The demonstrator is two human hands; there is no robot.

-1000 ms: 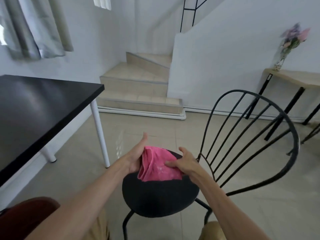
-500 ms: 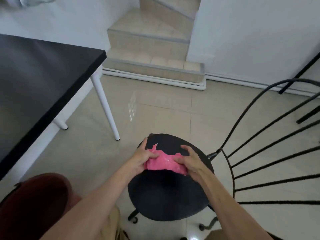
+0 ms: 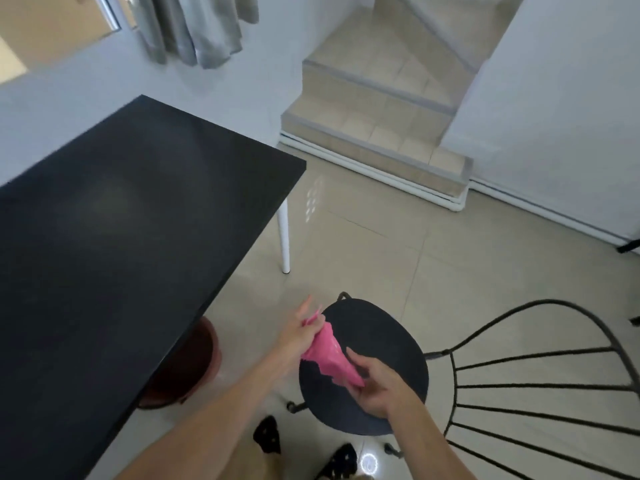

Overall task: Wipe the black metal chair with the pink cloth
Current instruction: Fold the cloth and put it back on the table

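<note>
The black metal chair [image 3: 388, 344] stands below me, its round dark seat at lower centre and its wire fan back [image 3: 540, 386] spreading to the right. Over the left half of the seat a bunched pink cloth [image 3: 330, 356] is stretched between both hands. My left hand [image 3: 298, 336] pinches the cloth's upper end at the seat's left rim. My right hand [image 3: 377, 386] grips its lower end above the seat's middle.
A black table [image 3: 121, 258] with a white leg [image 3: 284, 233] fills the left side, close to the chair. A reddish-brown stool [image 3: 187, 368] sits under its edge. Tiled steps [image 3: 377, 109] rise at the back, and grey curtains [image 3: 194, 26] hang at top left.
The camera swung left and the table now fills more of the view. The cloth went from lying flat across the seat to a bunched diagonal strip, with my left hand raised to the seat's left rim.
</note>
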